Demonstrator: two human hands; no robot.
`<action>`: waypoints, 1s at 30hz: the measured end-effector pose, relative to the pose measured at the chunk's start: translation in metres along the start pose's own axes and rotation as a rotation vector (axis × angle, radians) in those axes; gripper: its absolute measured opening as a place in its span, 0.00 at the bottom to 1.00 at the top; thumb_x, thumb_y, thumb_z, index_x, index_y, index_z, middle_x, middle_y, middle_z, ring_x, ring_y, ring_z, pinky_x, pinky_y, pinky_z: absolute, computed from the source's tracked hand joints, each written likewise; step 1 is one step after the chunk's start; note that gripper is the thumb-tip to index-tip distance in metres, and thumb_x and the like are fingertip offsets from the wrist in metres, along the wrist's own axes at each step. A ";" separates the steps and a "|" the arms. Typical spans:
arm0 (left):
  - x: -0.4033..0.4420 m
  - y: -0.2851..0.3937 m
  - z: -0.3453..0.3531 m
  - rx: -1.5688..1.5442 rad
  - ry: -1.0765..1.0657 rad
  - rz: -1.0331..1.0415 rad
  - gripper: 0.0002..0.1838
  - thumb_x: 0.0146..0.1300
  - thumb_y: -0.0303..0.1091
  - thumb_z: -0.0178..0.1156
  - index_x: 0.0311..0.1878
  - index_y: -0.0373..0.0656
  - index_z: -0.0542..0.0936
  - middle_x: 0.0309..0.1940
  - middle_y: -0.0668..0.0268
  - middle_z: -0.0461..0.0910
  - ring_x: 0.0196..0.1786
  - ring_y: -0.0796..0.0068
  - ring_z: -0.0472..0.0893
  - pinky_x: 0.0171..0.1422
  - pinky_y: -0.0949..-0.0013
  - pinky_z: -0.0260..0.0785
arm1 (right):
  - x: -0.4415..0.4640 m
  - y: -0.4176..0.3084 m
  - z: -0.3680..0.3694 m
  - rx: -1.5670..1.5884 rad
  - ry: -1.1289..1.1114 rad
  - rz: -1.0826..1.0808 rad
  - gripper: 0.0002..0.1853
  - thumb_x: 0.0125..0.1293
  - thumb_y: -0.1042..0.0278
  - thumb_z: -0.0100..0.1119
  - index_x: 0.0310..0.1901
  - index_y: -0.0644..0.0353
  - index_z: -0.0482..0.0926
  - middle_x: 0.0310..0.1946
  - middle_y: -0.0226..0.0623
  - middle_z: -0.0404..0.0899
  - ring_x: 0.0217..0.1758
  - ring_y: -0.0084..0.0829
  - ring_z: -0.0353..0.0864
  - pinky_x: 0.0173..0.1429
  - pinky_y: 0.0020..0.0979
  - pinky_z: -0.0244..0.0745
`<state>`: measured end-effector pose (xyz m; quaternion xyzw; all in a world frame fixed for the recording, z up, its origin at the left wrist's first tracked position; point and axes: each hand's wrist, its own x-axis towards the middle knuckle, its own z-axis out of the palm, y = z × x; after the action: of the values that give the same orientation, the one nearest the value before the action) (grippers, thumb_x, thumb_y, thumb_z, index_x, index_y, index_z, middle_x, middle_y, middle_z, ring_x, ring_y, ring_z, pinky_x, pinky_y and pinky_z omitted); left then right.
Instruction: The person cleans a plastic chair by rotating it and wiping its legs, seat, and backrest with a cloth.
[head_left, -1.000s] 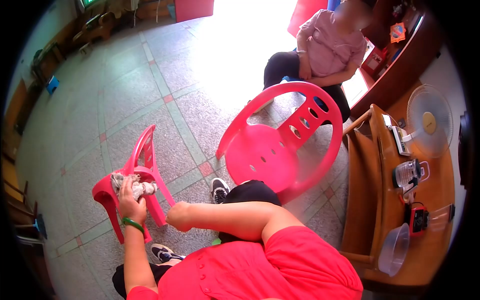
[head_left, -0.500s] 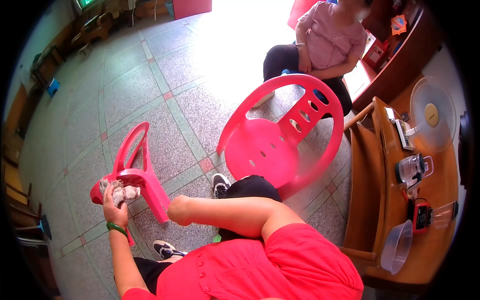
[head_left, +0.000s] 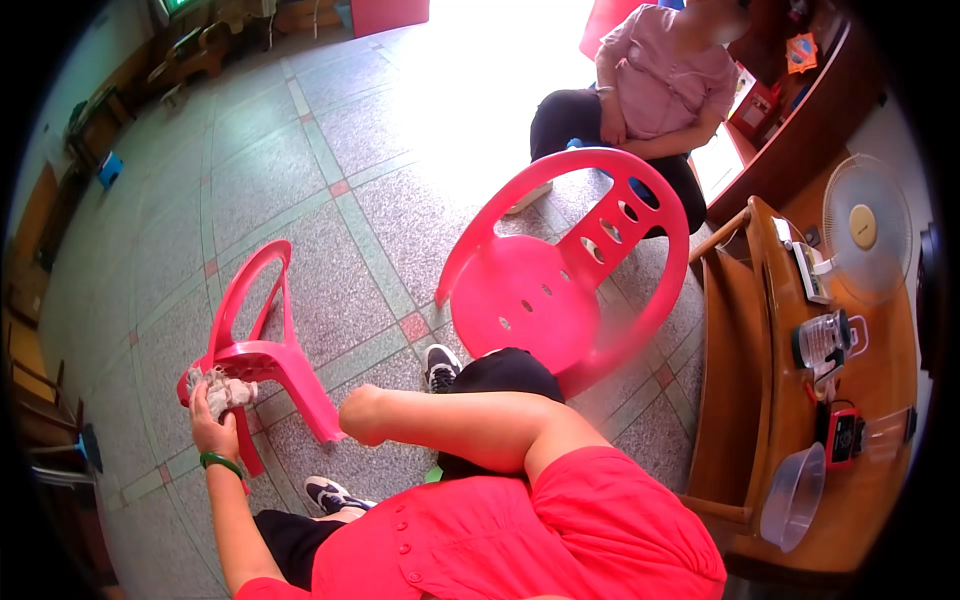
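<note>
My left hand (head_left: 212, 432), with a green bangle at the wrist, has its fingers wrapped round a crumpled greyish-white cloth (head_left: 228, 394). The cloth lies against the left end of a small pink plastic chair (head_left: 262, 352), whose slotted frame rises above it. My right hand (head_left: 362, 416) is at the end of the bent right arm, near the lower tip of that chair; its fingers are hidden from view. A larger pink chair (head_left: 525, 295) with oval holes in its seat and back stands to the right, by my knee.
Beyond the large chair sits a person (head_left: 665, 90) with arms crossed over the lap. Along the right, a wooden table (head_left: 740, 400) holds a fan (head_left: 862, 228), a glass jug (head_left: 822, 340), a red device (head_left: 843, 436) and a clear plastic tub (head_left: 793, 497). My shoes rest on the tiled floor.
My left hand has moved left and slightly down with the cloth. The small chair has turned and shifted a little. The right hand has risen slightly.
</note>
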<state>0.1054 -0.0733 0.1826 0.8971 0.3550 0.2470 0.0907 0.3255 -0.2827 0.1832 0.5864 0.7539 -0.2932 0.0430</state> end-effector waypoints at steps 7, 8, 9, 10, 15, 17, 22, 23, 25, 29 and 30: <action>-0.003 -0.010 -0.007 0.018 0.021 -0.033 0.36 0.41 0.17 0.58 0.60 0.41 0.66 0.59 0.54 0.68 0.62 0.51 0.67 0.67 0.58 0.60 | 0.005 0.004 0.007 -0.014 -0.023 -0.022 0.08 0.50 0.66 0.61 0.32 0.57 0.84 0.33 0.40 0.83 0.41 0.41 0.82 0.42 0.40 0.76; -0.004 -0.010 -0.006 0.018 0.021 -0.039 0.36 0.41 0.17 0.58 0.60 0.41 0.66 0.59 0.54 0.68 0.62 0.51 0.67 0.67 0.58 0.60 | 0.007 0.004 0.008 -0.008 -0.033 -0.020 0.08 0.50 0.67 0.60 0.33 0.56 0.84 0.34 0.40 0.83 0.41 0.41 0.82 0.42 0.40 0.77; -0.004 -0.010 -0.005 0.028 0.024 -0.017 0.35 0.41 0.18 0.58 0.60 0.41 0.66 0.59 0.54 0.68 0.62 0.51 0.67 0.67 0.58 0.60 | 0.008 0.004 0.008 -0.010 -0.037 -0.023 0.08 0.50 0.67 0.60 0.33 0.56 0.84 0.34 0.40 0.83 0.41 0.41 0.82 0.42 0.40 0.77; -0.004 -0.010 -0.005 0.038 0.028 0.007 0.35 0.41 0.18 0.58 0.59 0.41 0.66 0.59 0.54 0.68 0.62 0.51 0.68 0.67 0.58 0.60 | 0.008 0.004 0.007 -0.018 -0.042 -0.015 0.09 0.50 0.68 0.59 0.33 0.56 0.84 0.34 0.40 0.83 0.41 0.41 0.82 0.42 0.40 0.77; -0.004 -0.011 -0.006 0.036 0.032 -0.002 0.35 0.41 0.19 0.58 0.59 0.41 0.66 0.59 0.54 0.69 0.62 0.52 0.68 0.67 0.58 0.60 | 0.008 0.002 0.004 -0.027 -0.059 -0.009 0.09 0.50 0.69 0.58 0.33 0.56 0.84 0.34 0.40 0.83 0.41 0.41 0.82 0.42 0.39 0.77; -0.004 -0.010 -0.006 0.041 0.031 -0.003 0.35 0.41 0.19 0.58 0.59 0.41 0.66 0.59 0.54 0.69 0.62 0.52 0.68 0.67 0.58 0.60 | 0.011 0.002 0.006 -0.027 -0.076 -0.010 0.09 0.50 0.69 0.58 0.34 0.56 0.84 0.35 0.40 0.83 0.42 0.41 0.82 0.42 0.39 0.77; -0.005 -0.010 -0.005 0.051 0.042 0.027 0.35 0.42 0.19 0.59 0.60 0.41 0.66 0.59 0.54 0.68 0.62 0.52 0.67 0.68 0.58 0.59 | 0.010 0.000 0.005 -0.022 -0.072 -0.004 0.09 0.50 0.69 0.58 0.34 0.56 0.84 0.35 0.40 0.83 0.42 0.41 0.82 0.43 0.39 0.77; -0.005 -0.010 -0.004 0.053 0.042 0.026 0.35 0.42 0.19 0.59 0.60 0.41 0.66 0.59 0.54 0.68 0.62 0.52 0.67 0.68 0.58 0.59 | 0.010 0.001 0.005 -0.024 -0.076 -0.001 0.09 0.50 0.69 0.58 0.34 0.56 0.84 0.35 0.40 0.83 0.43 0.41 0.82 0.43 0.39 0.77; -0.005 -0.011 -0.004 0.038 0.042 0.028 0.35 0.42 0.19 0.59 0.60 0.41 0.66 0.59 0.54 0.68 0.62 0.52 0.67 0.68 0.58 0.59 | 0.009 0.001 0.005 -0.022 -0.072 -0.002 0.10 0.50 0.69 0.58 0.34 0.56 0.84 0.35 0.40 0.83 0.43 0.41 0.82 0.43 0.39 0.77; -0.005 -0.008 -0.005 0.050 0.040 0.012 0.35 0.42 0.19 0.59 0.60 0.42 0.66 0.59 0.54 0.68 0.62 0.52 0.67 0.68 0.58 0.59 | 0.012 0.003 0.010 -0.020 -0.053 -0.011 0.09 0.49 0.69 0.59 0.34 0.56 0.84 0.35 0.40 0.83 0.43 0.41 0.82 0.43 0.39 0.77; -0.005 -0.008 -0.005 0.051 0.042 0.009 0.35 0.42 0.19 0.59 0.60 0.42 0.66 0.59 0.54 0.68 0.62 0.52 0.67 0.68 0.58 0.60 | 0.012 0.004 0.011 -0.019 -0.054 -0.011 0.09 0.49 0.69 0.59 0.34 0.56 0.84 0.35 0.40 0.83 0.43 0.41 0.82 0.43 0.39 0.77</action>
<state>0.0954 -0.0711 0.1824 0.8953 0.3589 0.2570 0.0593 0.3222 -0.2774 0.1676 0.5737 0.7585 -0.3018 0.0672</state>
